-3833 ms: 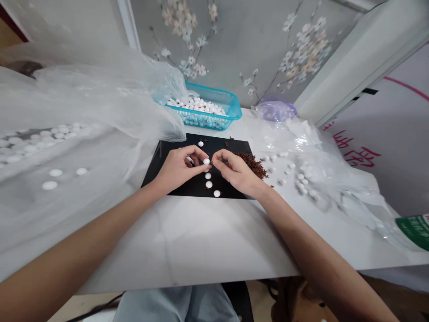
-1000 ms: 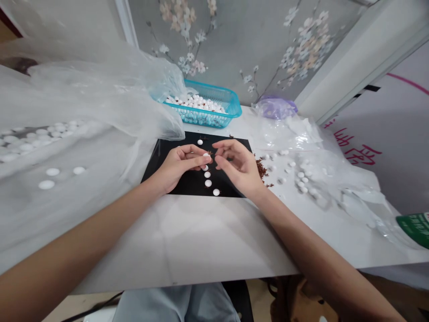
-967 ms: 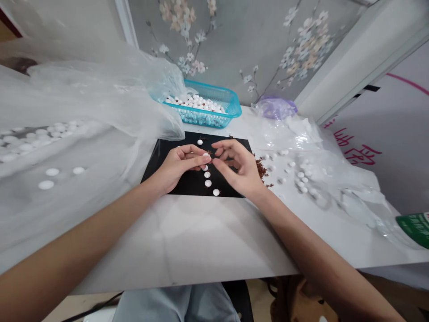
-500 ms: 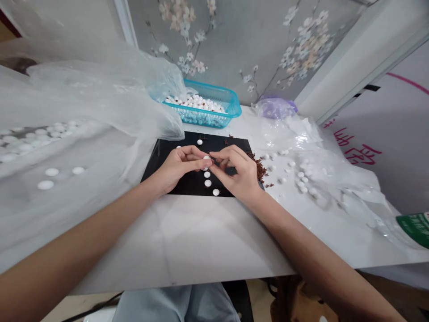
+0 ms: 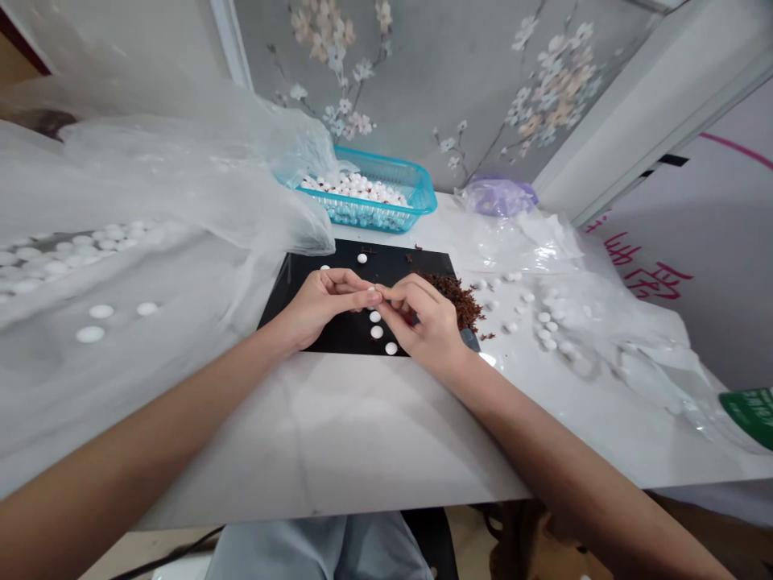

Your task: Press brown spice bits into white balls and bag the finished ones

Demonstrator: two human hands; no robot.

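Note:
Over the black board (image 5: 288, 300) my two hands meet at the fingertips. My left hand (image 5: 320, 304) pinches a small white ball (image 5: 371, 289) between thumb and fingers, and the fingers hide most of it. Thumb and forefinger of my right hand (image 5: 430, 318) are closed against the ball's right side; whatever they grip is too small to make out. Just below the fingertips, several white balls (image 5: 377, 332) lie in a line on the board. Another white ball (image 5: 362, 258) rests near the far edge. Beside my right hand is a heap of small reddish-brown pieces (image 5: 464, 304).
A blue basket (image 5: 426, 193) of white balls with brown bits stands behind the board. Clear plastic sheeting (image 5: 199, 185) with white balls covers the left. Loose white balls (image 5: 547, 326), plastic bags (image 5: 604, 282) and a green-labelled container (image 5: 749, 411) are on the right.
My right fingertips have moved in against the ball, where a small gap showed before. The view has shifted slightly, and more of the brown heap shows.

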